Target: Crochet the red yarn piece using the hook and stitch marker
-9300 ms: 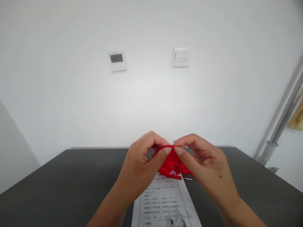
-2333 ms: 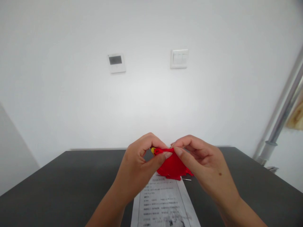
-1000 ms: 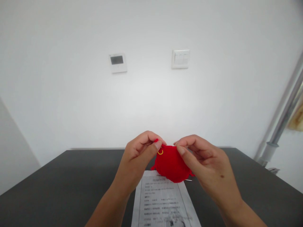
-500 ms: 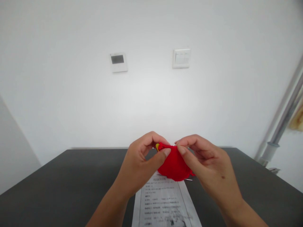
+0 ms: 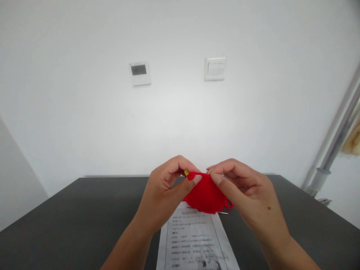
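Observation:
A red fabric piece (image 5: 207, 195) with a wavy lower edge hangs between my two hands above the table. My left hand (image 5: 165, 187) pinches its upper left edge between thumb and forefinger, beside a small yellow bit (image 5: 186, 173) and a red loop. At the top edge to the right, my right hand (image 5: 247, 191) grips the fabric with thumb and forefinger. Red loops stick out at the fabric's lower right. A thin metal needle-like rod (image 5: 223, 213) shows just below the fabric. Under it lies a printed paper sheet (image 5: 194, 240).
The dark table (image 5: 70, 221) stands against a white wall. On the wall are a thermostat-like panel (image 5: 140, 74) and a switch plate (image 5: 215, 69). A grey pipe (image 5: 337, 138) runs down at the right.
The fabric's left end has turned slightly, so a red loop shows near my left thumb. Loops at the lower right are more visible. Both hands keep their pinch.

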### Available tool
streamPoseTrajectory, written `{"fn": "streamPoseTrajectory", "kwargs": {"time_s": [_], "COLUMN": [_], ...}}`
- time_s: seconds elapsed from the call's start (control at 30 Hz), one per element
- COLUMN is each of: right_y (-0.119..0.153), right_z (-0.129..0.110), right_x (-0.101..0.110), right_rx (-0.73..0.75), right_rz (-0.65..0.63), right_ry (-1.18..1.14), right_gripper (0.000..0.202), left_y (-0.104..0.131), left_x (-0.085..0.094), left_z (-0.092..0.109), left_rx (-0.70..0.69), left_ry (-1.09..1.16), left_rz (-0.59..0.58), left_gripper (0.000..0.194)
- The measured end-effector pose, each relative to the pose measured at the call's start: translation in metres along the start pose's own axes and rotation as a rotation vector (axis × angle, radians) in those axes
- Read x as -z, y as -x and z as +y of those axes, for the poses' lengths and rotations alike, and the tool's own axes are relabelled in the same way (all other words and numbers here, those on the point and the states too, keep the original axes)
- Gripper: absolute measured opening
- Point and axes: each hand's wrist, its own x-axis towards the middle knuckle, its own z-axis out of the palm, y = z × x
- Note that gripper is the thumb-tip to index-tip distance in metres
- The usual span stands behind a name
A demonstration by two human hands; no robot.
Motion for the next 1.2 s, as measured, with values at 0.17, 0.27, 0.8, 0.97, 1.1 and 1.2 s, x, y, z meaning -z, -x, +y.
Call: {"fn": "streamPoseTrajectory", "kwargs": {"time_s": [0.17, 0.27, 0.8, 0.97, 1.1, 1.2], "right_y": [0.0021, 0.0018, 0.0024, 0.0017, 0.0014, 0.0012], "right_z": [-0.0002, 0.0015, 0.0076, 0.0077, 0.0082, 0.008], "right_x": [0.0004, 0.0006, -0.0009, -0.0003, 0.001, 0.0016], "right_rx": [-0.035, -0.044, -0.024, -0.005, -0.002, -0.011], "right_rz": [-0.004, -0.002, -0.008, -0.001, -0.012, -0.021], "right_ry": [-0.054, -0.071, -0.124, -0.099, -0.082, -0.073], "right_gripper": [0.011, 0.01, 0.012, 0.01, 0.01, 0.01], "left_y": [0.0009, 0.0018, -0.0004, 0.0012, 0.0021, 0.0027], "left_x": [-0.0006, -0.0011, -0.0025, -0.0021, -0.0032, -0.004], "left_z": [0.0001, -0.0001, -0.0074, -0.0052, -0.0033, -0.002], "left_rx": [-0.014, -0.017, 0.044, 0.014, -0.015, -0.021], "left_ry": [-0.021, -0.026, 0.212, 0.123, 0.065, 0.038], "left_rz": [0.006, 0.009, -0.02, -0.01, 0.002, 0.006], "left_gripper": [0.01, 0.01, 0.008, 0.01, 0.01, 0.01]}}
